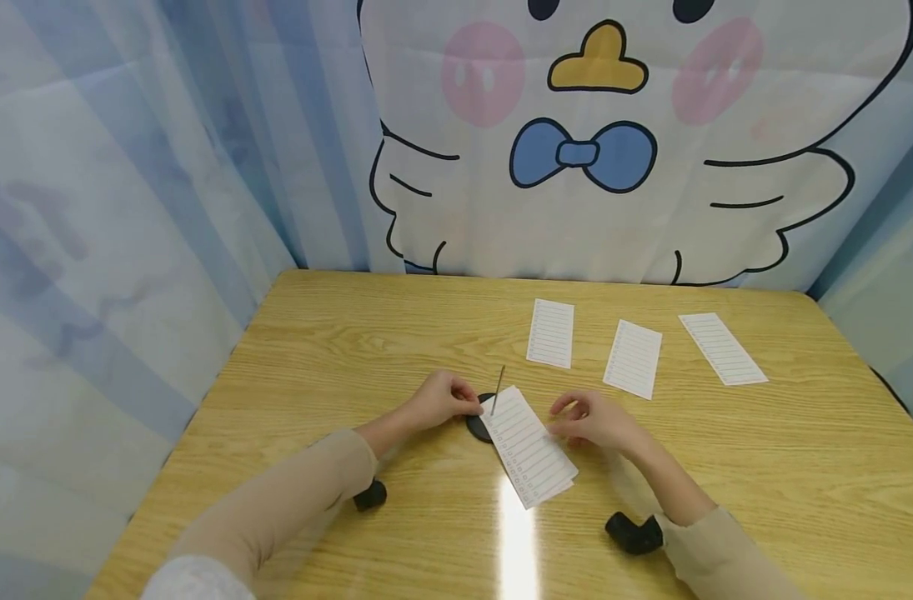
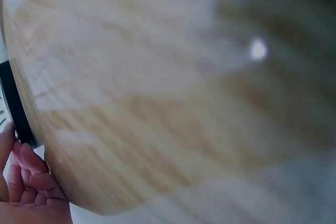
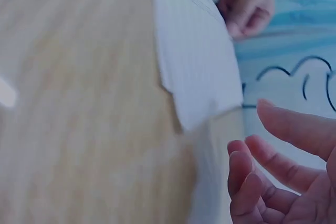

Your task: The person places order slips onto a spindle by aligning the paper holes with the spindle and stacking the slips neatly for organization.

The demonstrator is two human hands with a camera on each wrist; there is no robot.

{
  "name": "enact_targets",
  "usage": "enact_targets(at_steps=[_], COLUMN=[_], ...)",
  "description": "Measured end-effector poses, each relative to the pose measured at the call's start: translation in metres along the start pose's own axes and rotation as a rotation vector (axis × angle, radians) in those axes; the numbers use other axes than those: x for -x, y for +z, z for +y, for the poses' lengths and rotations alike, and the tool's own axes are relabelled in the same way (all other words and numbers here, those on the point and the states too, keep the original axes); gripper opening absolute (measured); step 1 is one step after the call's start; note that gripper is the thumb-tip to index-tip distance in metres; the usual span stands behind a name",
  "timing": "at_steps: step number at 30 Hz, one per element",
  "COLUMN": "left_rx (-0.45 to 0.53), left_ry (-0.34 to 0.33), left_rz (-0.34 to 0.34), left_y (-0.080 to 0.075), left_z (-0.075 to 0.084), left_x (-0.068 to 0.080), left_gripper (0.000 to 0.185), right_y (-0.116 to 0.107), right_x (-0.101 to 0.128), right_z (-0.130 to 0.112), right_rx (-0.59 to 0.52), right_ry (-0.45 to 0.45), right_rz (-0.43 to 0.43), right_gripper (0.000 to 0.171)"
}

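Note:
In the head view, lined paper slips [image 1: 529, 450] sit in a slightly fanned stack on a receipt spike, whose thin metal rod [image 1: 499, 390] rises through their upper end. The spike's round black base [image 1: 477, 427] shows partly from under the paper. My left hand [image 1: 443, 397] pinches the slips' upper left corner between thumb and fingers; the right wrist view also shows this left hand [image 3: 245, 1] at the paper's edge. Close to the slips' right edge is my right hand [image 1: 594, 421], its fingers loosely bent and apart, holding nothing. In the right wrist view, a gap separates it from the paper [image 3: 197, 51].
Three loose lined slips lie farther back on the wooden table: a left one [image 1: 550, 333], a middle one [image 1: 633, 359] and a right one [image 1: 723, 349]. A curtain [image 1: 321, 150] with a cartoon print hangs behind the table. Black devices [image 1: 634, 533] are at both wrists.

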State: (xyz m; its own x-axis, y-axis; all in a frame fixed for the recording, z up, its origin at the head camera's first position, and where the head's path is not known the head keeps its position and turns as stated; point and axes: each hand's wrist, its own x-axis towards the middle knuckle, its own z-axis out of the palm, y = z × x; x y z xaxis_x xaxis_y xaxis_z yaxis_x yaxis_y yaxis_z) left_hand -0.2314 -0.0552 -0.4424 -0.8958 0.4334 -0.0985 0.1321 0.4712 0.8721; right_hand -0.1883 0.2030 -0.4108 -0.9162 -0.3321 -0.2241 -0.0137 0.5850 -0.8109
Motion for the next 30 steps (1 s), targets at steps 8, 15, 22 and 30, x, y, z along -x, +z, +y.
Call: enact_targets(at_steps=[8,15,22,30], left_rx=[0.006,0.006,0.018,0.017], left_ry=[0.034,0.029,0.036,0.036], left_rz=[0.01,0.021,0.017,0.009], left_y=[0.0,0.0,0.0,0.0], left_z=[-0.003,-0.003,-0.002,-0.001], left_x=[0.0,0.001,0.002,0.003], left_gripper=[0.011,0.012,0.012,0.012], right_y=[-0.04,-0.065,-0.079,-0.086], right_x=[0.001,-0.011,-0.028,-0.04], right_z=[0.009,0.03,0.042,0.05], right_rx=[-0.019,-0.075,-0.18,-0.18], right_ry=[-0.01,0.105,0.261,0.37], right_rz=[0.175,0.491,0.711,0.788], right_gripper=[0.044,0.057,0.065,0.074])
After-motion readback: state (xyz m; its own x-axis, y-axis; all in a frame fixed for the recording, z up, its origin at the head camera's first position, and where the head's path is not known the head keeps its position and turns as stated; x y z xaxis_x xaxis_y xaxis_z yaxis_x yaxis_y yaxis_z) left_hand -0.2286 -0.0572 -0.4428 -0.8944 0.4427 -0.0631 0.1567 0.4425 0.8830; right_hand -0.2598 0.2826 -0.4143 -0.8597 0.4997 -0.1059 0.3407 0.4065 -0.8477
